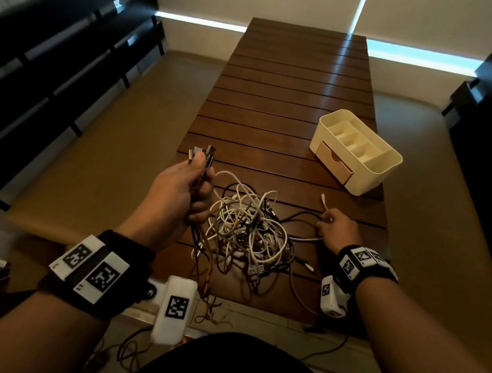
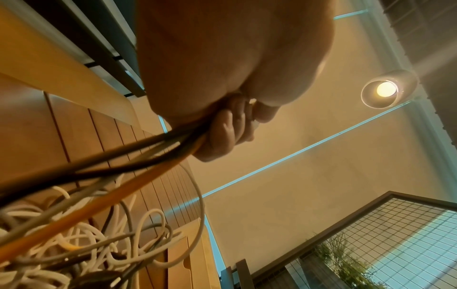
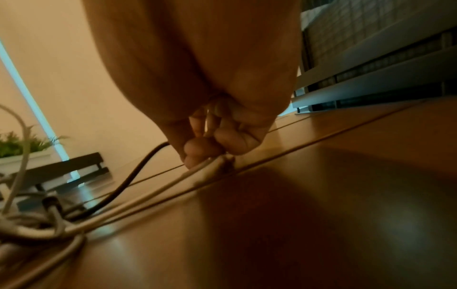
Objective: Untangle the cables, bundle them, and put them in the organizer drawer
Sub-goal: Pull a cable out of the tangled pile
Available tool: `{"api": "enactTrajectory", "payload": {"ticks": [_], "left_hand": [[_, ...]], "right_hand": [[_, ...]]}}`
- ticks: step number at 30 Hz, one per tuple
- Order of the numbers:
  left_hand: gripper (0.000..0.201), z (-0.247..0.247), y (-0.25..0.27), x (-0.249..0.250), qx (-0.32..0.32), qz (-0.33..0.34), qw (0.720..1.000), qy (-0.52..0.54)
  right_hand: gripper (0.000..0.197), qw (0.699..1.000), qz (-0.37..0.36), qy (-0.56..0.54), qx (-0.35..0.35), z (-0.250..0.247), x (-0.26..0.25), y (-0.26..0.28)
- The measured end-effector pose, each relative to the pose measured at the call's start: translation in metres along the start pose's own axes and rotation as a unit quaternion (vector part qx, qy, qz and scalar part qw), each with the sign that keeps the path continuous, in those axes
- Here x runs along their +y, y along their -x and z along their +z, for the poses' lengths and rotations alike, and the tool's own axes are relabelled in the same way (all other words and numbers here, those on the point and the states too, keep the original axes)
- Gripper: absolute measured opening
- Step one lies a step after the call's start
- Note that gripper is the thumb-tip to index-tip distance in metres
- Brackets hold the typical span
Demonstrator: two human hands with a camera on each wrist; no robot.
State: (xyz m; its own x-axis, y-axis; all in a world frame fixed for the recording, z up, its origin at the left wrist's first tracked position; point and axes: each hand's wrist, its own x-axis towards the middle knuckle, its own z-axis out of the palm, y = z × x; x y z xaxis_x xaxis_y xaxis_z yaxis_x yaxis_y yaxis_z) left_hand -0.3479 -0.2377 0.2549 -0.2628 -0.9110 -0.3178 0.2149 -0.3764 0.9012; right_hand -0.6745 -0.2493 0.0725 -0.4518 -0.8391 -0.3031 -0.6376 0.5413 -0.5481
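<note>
1. Left hand (image 1: pixel 180 186) is up off the tabletop, forearm reaching in from the near-left, fingers (image 2: pixel 223 129) curled tight into a fist round a bunch of cable ends (image 1: pixel 202 155), thumb on top.
2. Right hand (image 1: pixel 338 228) is low, down at the tabletop toward the near-right edge, knuckles up.
3. Its fingertips (image 3: pixel 197 148) pinch a white cable (image 3: pixel 148 199) right at the surface.
4. Both wrists wear black straps with white tag blocks.

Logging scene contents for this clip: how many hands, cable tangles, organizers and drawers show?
Hands: 2, left hand and right hand
Cable tangle: 1, single cables uncountable
Organizer: 1
Drawer: 1, closed
Total: 5
</note>
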Motion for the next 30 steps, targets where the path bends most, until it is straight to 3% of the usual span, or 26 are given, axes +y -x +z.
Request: {"api": "enactTrajectory", "payload": {"ticks": [4, 8, 11, 15, 18, 21, 24, 26, 28, 30], "left_hand": [[0.036, -0.005, 0.004, 0.002, 0.015, 0.008, 1.0, 0.0], [0.036, -0.01, 0.004, 0.004, 0.023, 0.011, 1.0, 0.0], [0.036, -0.011, 0.0, 0.004, 0.016, 0.002, 1.0, -0.002], [0.036, -0.012, -0.003, 0.004, -0.005, -0.005, 1.0, 0.0], [0.035, -0.016, -0.003, 0.003, -0.017, -0.01, 1.0, -0.002], [0.035, -0.022, -0.001, 0.004, -0.023, -0.014, 1.0, -0.005], [0.036, -0.032, 0.001, 0.005, -0.027, -0.011, 1.0, -0.003], [0.036, -0.041, 0.002, 0.006, -0.028, -0.007, 1.0, 0.003], [0.036, -0.049, 0.003, 0.007, -0.023, -0.005, 1.0, 0.005], [0.036, -0.055, 0.004, 0.007, -0.019, -0.004, 1.0, 0.009]], "right_hand": [[0.015, 0.987, -0.035, -0.149, 0.057, -0.011, -0.015, 0.007], [0.009, 0.949, -0.082, -0.296, 0.07, -0.019, -0.041, 0.023], [0.011, 0.936, -0.102, -0.327, 0.082, -0.018, -0.055, 0.034], [0.03, 0.913, -0.084, -0.383, 0.109, -0.016, -0.064, 0.046], [0.035, 0.916, -0.076, -0.379, 0.108, -0.015, -0.061, 0.054], [0.032, 0.938, -0.035, -0.327, 0.108, -0.015, -0.053, 0.056], [0.024, 0.981, 0.024, -0.17, 0.095, -0.013, -0.044, 0.057], [0.027, 0.985, -0.026, -0.098, 0.136, -0.01, -0.05, 0.066], [0.026, 0.967, -0.133, -0.106, 0.189, -0.005, -0.069, 0.086], [0.031, 0.945, -0.266, -0.087, 0.169, 0.005, -0.091, 0.111]]}}
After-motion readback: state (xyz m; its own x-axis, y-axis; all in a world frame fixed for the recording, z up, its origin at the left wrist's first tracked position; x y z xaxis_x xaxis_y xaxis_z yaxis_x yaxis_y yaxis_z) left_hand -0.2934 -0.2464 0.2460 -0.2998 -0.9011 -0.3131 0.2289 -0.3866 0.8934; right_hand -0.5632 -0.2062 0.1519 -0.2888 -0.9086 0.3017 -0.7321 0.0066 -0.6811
